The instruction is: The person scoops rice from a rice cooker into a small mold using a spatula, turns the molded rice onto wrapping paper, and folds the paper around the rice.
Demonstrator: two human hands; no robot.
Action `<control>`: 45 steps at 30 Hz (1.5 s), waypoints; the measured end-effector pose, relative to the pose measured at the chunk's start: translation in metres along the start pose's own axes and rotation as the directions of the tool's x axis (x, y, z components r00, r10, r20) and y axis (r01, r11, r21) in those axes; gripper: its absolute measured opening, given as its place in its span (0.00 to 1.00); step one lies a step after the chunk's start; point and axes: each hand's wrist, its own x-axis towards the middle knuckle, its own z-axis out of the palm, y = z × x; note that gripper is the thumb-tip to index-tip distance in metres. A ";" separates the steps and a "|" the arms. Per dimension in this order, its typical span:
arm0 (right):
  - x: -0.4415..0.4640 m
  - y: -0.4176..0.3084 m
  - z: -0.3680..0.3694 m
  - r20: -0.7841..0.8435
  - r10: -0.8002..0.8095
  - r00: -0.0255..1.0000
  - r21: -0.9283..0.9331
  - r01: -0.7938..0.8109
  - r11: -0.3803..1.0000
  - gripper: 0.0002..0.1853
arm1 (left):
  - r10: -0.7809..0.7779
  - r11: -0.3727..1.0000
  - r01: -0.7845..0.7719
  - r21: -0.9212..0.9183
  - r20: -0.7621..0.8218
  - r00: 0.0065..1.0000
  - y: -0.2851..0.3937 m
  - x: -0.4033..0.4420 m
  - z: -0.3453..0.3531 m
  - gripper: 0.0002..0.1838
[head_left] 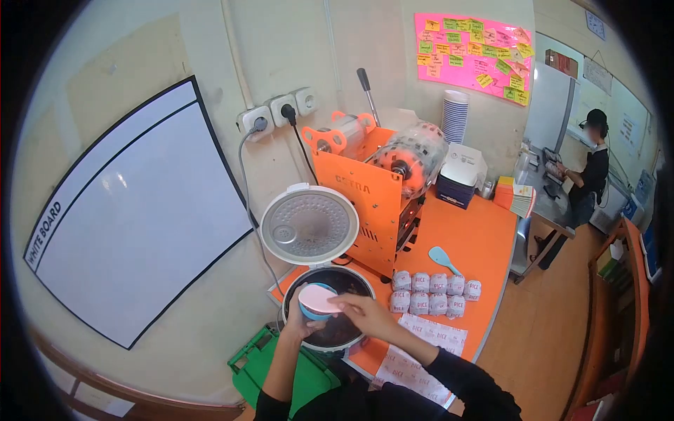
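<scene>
My left hand point(298, 320) is wrapped round a small blue cup point(314, 315) above the open rice cooker point(289, 309). Over the cup's mouth lies a flat pink oval piece point(318, 297), its right edge pinched by my right hand point(365, 313); whether it has a handle is hidden. Dark contents show in the cooker's pot, partly covered by my hands. The cooker's lid point(309, 223) is tilted up behind it. To the right sit several wrapped packs point(428, 293) marked RICE in two rows, and printed wrapping sheets point(432, 344) lie in front of them.
A light blue rice paddle point(442, 259) lies behind the packs on the orange table point(460, 228). An orange machine point(365, 203) stands behind the cooker. Below is a green bin point(260, 368). Stacked cups point(455, 118) are farther back. Another person point(593, 165) works at a metal counter.
</scene>
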 end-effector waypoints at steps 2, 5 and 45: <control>-0.008 0.000 0.006 0.056 0.053 0.997 -0.083 -0.048 0.995 0.15 | -0.017 0.998 0.019 -0.052 0.040 0.999 -0.002 0.002 -0.004 0.37; -0.011 -0.001 0.005 0.076 0.166 0.983 -0.138 -0.154 0.978 0.15 | 0.021 0.992 0.001 0.126 -0.178 0.984 0.002 -0.007 0.016 0.37; 0.017 0.011 0.027 0.010 0.000 1.000 -0.009 0.000 1.000 0.14 | 0.931 -0.032 -0.549 0.835 0.224 0.287 -0.033 -0.012 -0.005 0.52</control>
